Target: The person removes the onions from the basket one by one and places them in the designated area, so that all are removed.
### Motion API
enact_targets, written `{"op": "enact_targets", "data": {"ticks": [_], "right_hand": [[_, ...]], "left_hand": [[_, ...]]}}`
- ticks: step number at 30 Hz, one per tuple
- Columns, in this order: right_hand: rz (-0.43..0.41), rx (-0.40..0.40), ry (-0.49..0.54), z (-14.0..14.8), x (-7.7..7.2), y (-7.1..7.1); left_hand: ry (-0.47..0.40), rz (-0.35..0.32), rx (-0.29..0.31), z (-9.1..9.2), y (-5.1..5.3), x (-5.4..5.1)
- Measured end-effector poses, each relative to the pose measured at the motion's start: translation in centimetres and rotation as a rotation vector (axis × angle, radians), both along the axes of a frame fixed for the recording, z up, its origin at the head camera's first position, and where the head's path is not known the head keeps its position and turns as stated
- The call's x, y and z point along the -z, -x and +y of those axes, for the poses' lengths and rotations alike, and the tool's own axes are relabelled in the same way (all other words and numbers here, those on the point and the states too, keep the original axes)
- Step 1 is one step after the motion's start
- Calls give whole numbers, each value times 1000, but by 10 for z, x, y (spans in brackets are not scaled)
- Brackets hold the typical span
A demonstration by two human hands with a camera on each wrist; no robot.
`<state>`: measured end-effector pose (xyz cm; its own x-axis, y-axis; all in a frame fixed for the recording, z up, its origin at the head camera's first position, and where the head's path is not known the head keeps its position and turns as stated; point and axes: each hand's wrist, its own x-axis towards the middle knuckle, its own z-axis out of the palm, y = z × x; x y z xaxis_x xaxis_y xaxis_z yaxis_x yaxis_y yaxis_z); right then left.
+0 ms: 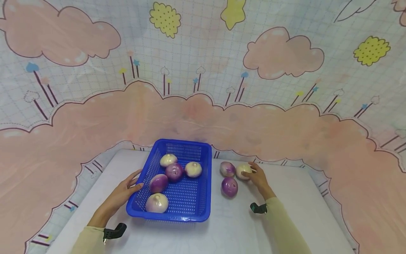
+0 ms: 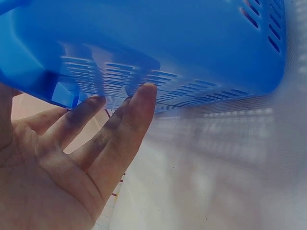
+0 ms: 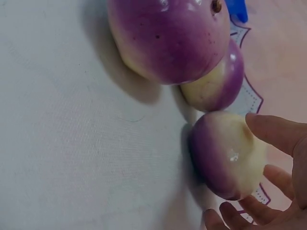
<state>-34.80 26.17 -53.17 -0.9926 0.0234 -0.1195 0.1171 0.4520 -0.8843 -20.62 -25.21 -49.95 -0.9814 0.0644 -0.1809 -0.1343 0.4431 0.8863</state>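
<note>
The left hand [image 1: 122, 195] holds the left side of a blue plastic basket [image 1: 207, 183], thumb over the rim; in the left wrist view its fingers [image 2: 139, 103] touch the slotted outer wall. Several purple-and-white turnips lie in the basket, among them a purple turnip [image 1: 174, 172] and a pale turnip [image 1: 157, 203]. Around a whitish turnip [image 1: 243, 171] on the table, the right hand [image 1: 258, 178] has spread fingers, its thumb at the turnip's side. Close by lie two more, a mottled turnip [image 1: 227, 169] and a purple turnip [image 1: 229, 187].
A white-covered table [image 1: 222, 233] bears everything. Behind it hangs a printed cloth [image 1: 190, 116] with clouds and stars. Dark wrist straps sit at the cuffs of both light sleeves [image 1: 285, 225].
</note>
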Motion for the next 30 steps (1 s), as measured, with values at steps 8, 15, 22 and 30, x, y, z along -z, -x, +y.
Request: {"op": "enact_targets", "data": {"ticks": [8, 15, 22, 30], "right_hand": [[40, 6, 26, 2, -16, -12], [123, 13, 86, 1, -32, -29], [154, 24, 160, -6, -56, -48], [206, -28, 175, -19, -78, -71]], "left_hand": [[-11, 7, 9, 1, 0, 0], [-3, -6, 5, 0, 0, 0], [3, -12, 0, 0, 0, -2], [2, -13, 6, 0, 1, 0]]}}
